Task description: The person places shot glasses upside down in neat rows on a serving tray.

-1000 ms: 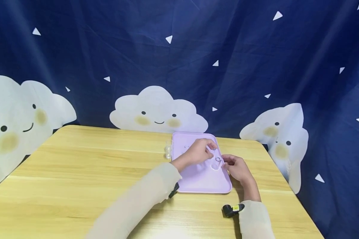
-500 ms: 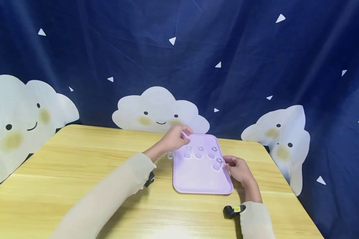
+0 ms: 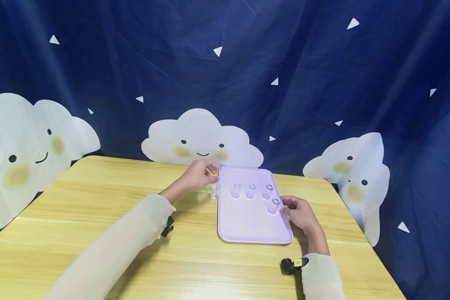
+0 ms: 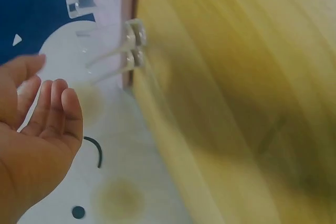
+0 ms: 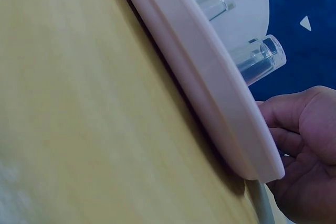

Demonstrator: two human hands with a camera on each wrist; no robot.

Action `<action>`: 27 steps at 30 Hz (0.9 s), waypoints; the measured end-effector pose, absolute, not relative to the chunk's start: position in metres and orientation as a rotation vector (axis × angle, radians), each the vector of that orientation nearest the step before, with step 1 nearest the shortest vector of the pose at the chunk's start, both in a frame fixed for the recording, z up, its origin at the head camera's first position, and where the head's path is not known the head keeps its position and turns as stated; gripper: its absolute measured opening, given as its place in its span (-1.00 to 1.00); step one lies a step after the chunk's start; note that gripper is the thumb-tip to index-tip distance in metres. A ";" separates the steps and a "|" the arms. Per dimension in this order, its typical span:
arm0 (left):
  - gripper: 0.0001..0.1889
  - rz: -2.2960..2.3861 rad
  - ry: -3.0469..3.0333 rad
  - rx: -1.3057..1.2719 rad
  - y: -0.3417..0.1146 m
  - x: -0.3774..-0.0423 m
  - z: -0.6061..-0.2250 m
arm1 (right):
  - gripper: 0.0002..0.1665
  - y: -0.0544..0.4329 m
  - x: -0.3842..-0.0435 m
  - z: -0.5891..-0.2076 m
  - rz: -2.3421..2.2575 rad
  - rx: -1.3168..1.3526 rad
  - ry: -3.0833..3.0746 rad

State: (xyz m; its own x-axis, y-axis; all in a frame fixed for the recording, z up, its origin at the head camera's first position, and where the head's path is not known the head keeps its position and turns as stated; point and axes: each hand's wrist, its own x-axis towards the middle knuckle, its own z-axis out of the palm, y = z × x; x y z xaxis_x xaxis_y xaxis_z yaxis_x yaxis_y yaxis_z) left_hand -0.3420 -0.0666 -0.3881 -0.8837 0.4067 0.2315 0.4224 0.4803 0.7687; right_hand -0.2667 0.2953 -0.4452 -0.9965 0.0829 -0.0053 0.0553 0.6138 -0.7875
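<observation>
My left hand (image 3: 200, 174) hovers just left of the lilac tray (image 3: 253, 229), with relaxed fingers and nothing held. Close by it, beside the tray, a clear glass (image 3: 213, 192) stands on the table. The left wrist view has two thick-based glasses (image 4: 137, 34) there, apart from my fingers (image 4: 71, 103). Several similar clear glasses (image 3: 249, 194) stand base-up on the tray. My right hand (image 3: 299, 213) grips the tray's right edge, near the closest glass (image 5: 260, 59). Its fingertips are partly hidden behind the rim.
The wooden table (image 3: 97, 200) extends to the left and in front of the tray. A blue curtain (image 3: 195, 62) with clouds and white triangles hangs behind it. Black wrist cameras (image 3: 293, 265) are strapped to both sleeves.
My left hand has moved left from above the tray to beside its left edge, uncovering the glasses on it. My right hand has stayed at the tray's right edge.
</observation>
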 end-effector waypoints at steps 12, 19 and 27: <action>-0.50 -1.511 -2.784 -0.655 -0.081 -0.332 -0.407 | -0.53 0.297 -0.268 -0.445 1.377 -0.127 -2.802; -0.56 -1.581 -2.801 -0.553 -0.082 -0.330 -0.420 | -0.53 0.296 -0.267 -0.444 1.372 -0.127 -2.804; -0.60 -1.529 -2.846 -0.496 -0.077 -0.325 -0.425 | -0.52 0.295 -0.266 -0.443 1.364 -0.150 -2.823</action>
State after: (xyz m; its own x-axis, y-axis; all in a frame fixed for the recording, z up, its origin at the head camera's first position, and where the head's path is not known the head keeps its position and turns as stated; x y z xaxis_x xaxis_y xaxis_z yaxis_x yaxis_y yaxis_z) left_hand -0.3254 -0.0766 -0.4251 -0.9461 0.3223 0.0312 0.2040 0.5182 0.8306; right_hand -0.2656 0.2954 -0.4433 -0.9954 0.0872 -0.0389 0.0846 0.6176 -0.7819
